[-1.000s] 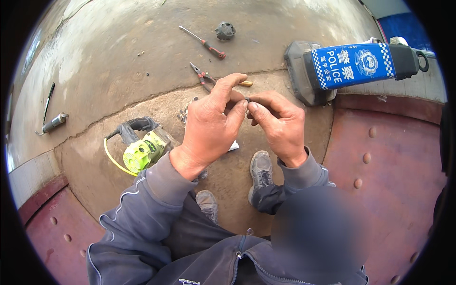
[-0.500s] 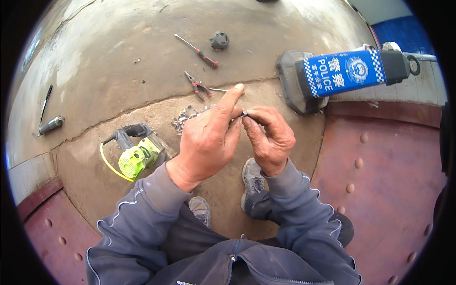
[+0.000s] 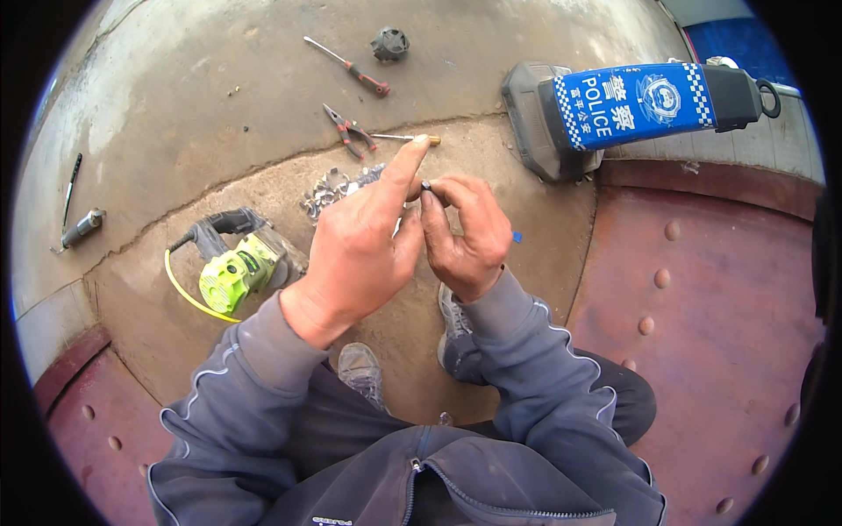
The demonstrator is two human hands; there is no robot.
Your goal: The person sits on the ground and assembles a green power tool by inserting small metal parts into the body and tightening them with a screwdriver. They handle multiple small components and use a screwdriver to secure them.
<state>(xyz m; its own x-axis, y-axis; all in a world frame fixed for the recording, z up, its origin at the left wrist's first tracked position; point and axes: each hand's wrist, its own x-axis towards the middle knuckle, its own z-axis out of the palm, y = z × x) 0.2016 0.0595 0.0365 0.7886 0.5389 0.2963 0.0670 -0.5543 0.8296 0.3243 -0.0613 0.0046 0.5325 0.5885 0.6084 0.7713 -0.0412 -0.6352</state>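
My right hand (image 3: 471,235) pinches a small dark piece (image 3: 427,186) between thumb and forefinger; it is too small to tell its kind. Close against it, my left hand (image 3: 358,250) has its forefinger pointing up and away while the thumb and other fingers curl inward, and what they grip is hidden. Beyond the left hand, a pile of small metal pieces (image 3: 324,195) lies on the concrete, partly covered by that hand. Pliers (image 3: 349,131) with red and black handles rest behind the pile, with a thin screwdriver (image 3: 395,137) beside them.
A green power tool (image 3: 241,272) with a yellow-green cord lies left. Farther off are a red-handled screwdriver (image 3: 351,70) and a round dark part (image 3: 389,44). A grease gun (image 3: 84,226) lies far left. At right stand a blue-and-black barrier post (image 3: 631,107) and a riveted red metal plate (image 3: 728,289).
Both hands, still together, have shifted slightly left in the picture, and the floor items have moved up and left with the view. A small blue bit now shows beside the right hand.
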